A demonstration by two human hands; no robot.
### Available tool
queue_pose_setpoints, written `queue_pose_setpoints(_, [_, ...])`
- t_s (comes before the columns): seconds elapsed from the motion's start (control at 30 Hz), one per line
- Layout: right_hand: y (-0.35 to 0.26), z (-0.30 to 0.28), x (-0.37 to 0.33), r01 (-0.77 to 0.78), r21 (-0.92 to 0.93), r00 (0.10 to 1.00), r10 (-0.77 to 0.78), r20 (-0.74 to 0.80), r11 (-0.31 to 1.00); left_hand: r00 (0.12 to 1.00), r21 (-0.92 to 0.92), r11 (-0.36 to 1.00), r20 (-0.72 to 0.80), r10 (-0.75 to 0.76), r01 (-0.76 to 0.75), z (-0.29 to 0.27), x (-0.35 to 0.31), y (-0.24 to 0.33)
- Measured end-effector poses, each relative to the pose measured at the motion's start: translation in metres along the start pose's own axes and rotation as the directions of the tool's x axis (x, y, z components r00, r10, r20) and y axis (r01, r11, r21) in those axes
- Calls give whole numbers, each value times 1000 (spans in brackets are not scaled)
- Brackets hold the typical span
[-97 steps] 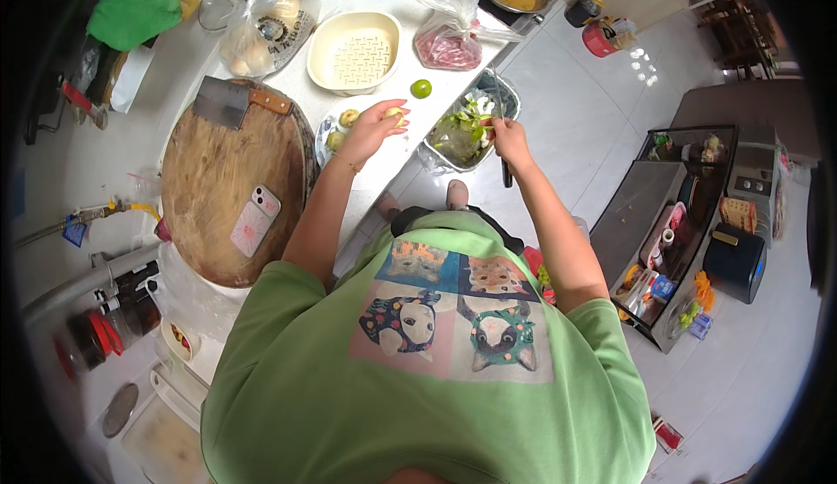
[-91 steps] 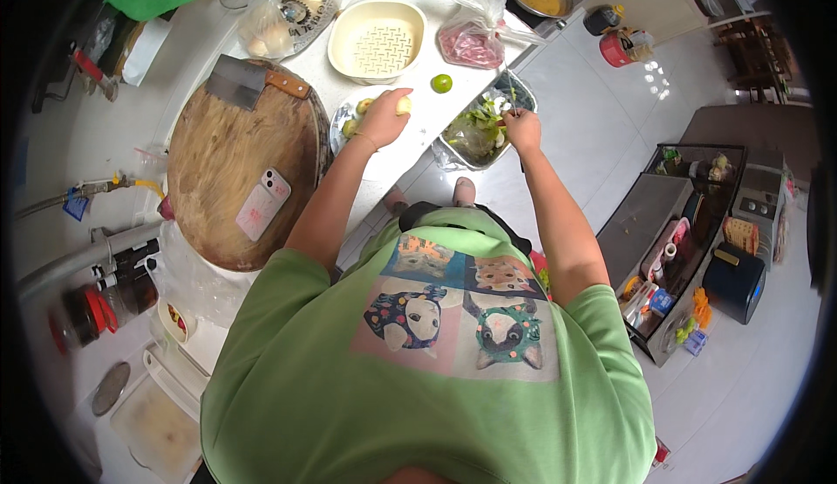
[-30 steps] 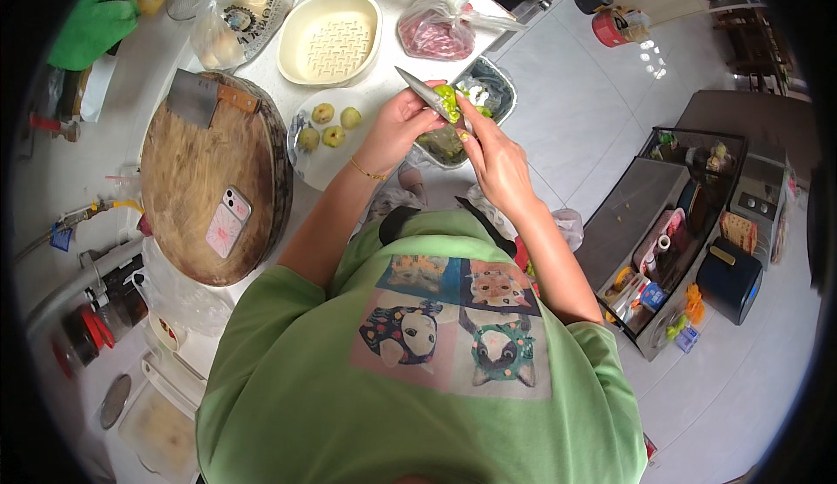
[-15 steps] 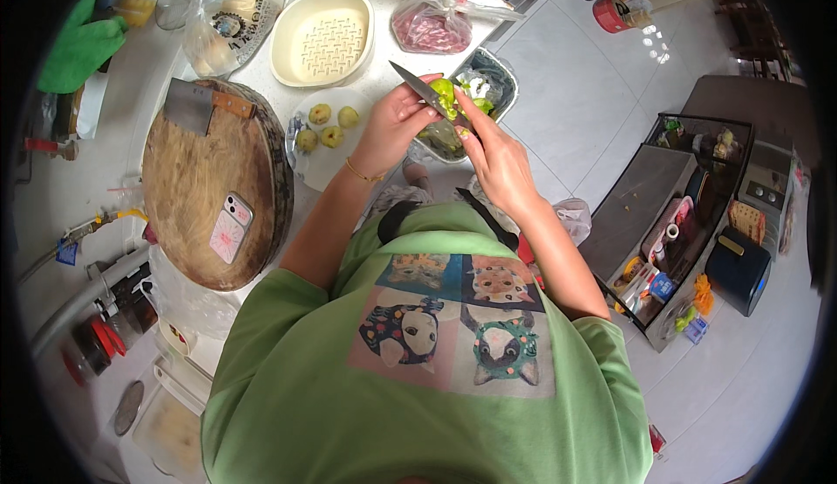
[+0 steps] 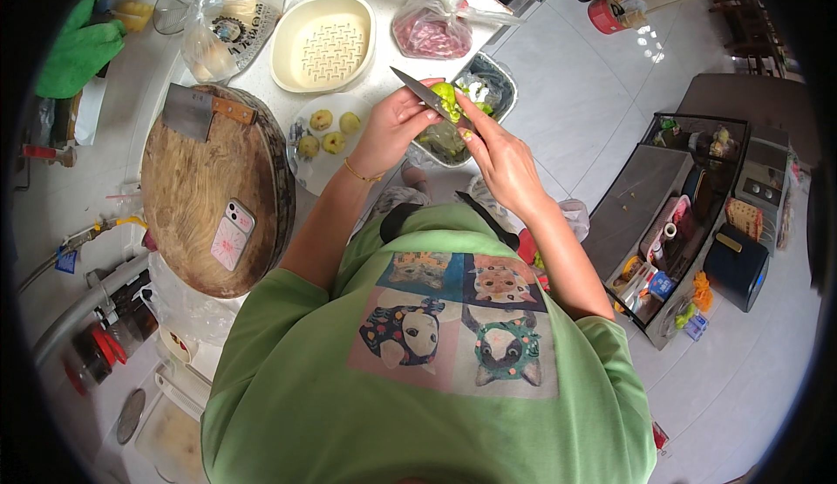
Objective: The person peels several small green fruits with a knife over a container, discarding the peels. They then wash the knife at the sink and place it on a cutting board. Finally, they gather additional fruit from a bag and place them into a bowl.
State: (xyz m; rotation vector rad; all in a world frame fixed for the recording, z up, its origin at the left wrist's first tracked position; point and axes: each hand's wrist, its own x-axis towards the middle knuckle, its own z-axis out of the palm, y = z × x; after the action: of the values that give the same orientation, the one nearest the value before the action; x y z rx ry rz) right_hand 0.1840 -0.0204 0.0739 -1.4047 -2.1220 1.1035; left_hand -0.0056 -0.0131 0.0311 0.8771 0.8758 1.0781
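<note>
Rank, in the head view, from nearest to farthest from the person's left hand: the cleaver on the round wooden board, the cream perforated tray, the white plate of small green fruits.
From the left hand:
1. White plate of small green fruits, just to its left on the counter.
2. Cream perforated tray, up and left, beyond the plate.
3. Cleaver, farthest left, lying on the round wooden board.
</note>
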Motion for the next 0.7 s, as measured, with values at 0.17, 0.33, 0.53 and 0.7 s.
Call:
queue_pose_setpoints(0.17, [-3,8,2,37,-68,996,-43,-82,997,1000,-2,1000,-19,20,-20,1,-1,0])
queue_pose_setpoints(0.33, [-5,14,4,-35,-88,998,31,-56,996,997,17,999,-62,37,-36,2,-3,-4])
queue_pose_setpoints(0.53, [-8,19,3,-46,3,995,46,-93,999,993,32,995,-68,97,-95,3,-4,-8])
queue_pose_setpoints(0.7, [-10,22,3,-48,84,991,58,-119,995,990,54,992,-78,119,-115,5,-5,-9])
